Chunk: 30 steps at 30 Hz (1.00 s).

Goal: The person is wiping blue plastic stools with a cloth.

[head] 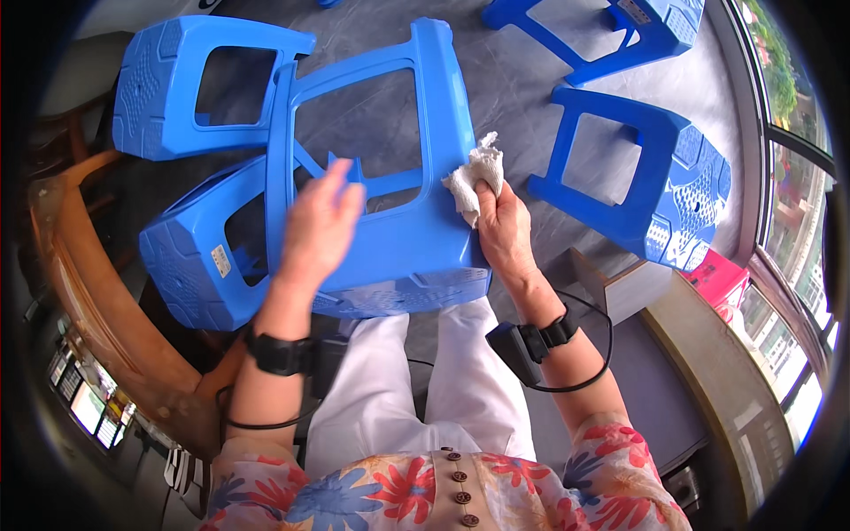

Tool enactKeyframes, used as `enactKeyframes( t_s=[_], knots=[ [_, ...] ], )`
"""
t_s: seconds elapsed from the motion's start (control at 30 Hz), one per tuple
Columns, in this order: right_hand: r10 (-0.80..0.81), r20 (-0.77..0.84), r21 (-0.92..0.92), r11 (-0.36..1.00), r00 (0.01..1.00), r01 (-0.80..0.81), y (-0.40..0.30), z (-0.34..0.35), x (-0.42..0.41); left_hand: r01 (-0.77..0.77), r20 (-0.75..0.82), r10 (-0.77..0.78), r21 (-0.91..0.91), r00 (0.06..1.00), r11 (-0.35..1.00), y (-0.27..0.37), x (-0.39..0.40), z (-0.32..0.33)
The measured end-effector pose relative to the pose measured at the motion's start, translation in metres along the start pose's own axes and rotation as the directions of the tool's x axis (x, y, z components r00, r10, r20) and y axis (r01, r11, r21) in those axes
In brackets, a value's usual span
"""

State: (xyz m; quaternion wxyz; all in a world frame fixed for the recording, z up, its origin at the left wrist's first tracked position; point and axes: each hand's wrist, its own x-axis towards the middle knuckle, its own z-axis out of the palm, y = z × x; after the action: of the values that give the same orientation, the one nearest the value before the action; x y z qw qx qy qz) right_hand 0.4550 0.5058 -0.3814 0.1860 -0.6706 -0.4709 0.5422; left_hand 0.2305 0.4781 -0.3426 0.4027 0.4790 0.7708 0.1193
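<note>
A blue plastic stool [392,245] lies tipped on its side before me, its textured seat facing my white trousers and its legs pointing away. My right hand [505,222] grips a crumpled white cloth [477,179] against the stool's right-hand edge. Blurred by motion, my left hand [323,229] is over the stool's left side near the opening between its legs. Its fingers look apart and nothing shows in them. Whether it touches the plastic cannot be made out.
Two more blue stools, one upper [169,93] and one lower [199,265], lie at left beside a wooden chair [113,279]. At right are another tipped stool [617,172] and one farther off [597,40]. A pink box [717,282] sits near the windows, beyond a low ledge [717,372].
</note>
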Motion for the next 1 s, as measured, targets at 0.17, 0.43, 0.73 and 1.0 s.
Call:
enactKeyframes(
  t_s=[0.17,0.43,0.73,1.0],
  knots=[
    [0.013,0.023,0.106,0.994,1.0,-0.015,-0.011,-0.004,-0.01,0.06,0.176,-0.089,0.165,0.98,0.984,0.04,0.007,0.036],
    [-0.433,0.148,-0.103,0.888,0.889,0.449,-0.034,-0.002,-0.074,0.029,0.177,-0.037,0.045,0.984,0.999,0.001,-0.014,0.018],
    [-0.396,0.201,-0.202,0.878,0.896,0.434,-0.04,0.021,0.034,0.138,0.279,-0.026,-0.39,0.96,0.91,-0.03,-0.034,-0.01],
    [-0.527,0.394,-0.311,0.695,0.753,0.649,-0.06,0.079,-0.05,0.092,-0.092,-0.127,-0.318,0.988,0.944,-0.063,-0.054,-0.036]
  ],
)
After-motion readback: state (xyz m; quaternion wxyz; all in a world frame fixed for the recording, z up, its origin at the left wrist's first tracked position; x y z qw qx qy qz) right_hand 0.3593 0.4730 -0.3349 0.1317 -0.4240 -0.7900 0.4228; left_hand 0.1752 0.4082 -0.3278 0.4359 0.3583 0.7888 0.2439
